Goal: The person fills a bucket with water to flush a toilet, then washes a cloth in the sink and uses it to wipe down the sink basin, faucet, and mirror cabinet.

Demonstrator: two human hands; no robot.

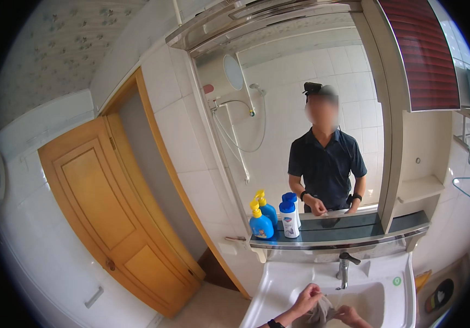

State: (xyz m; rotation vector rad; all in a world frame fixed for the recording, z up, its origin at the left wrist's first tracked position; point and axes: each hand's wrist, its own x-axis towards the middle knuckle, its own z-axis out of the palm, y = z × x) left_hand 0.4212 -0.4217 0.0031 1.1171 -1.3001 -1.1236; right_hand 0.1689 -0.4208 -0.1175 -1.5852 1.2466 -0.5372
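Note:
Over the basin of the white sink [262, 298], my left hand [306, 299] is closed, pinching the upper edge of a wrinkled light grey cloth [320, 314]. Lower and to the right, my right hand [348, 315] grips the other side of the same cloth with bent fingers. The cloth hangs bunched between the two hands; its lower part runs out of the picture. Just beyond the hands stands a chrome faucet [344, 269] with its lever on top. Whether water runs from it I cannot tell.
Behind the sink, a dark glass shelf [333, 232] carries a blue pump bottle [261, 223] with a yellow top and a white bottle [289, 223] with a blue cap. Above it hangs a large mirror [311, 65]. A wooden door [101, 218] is at the left.

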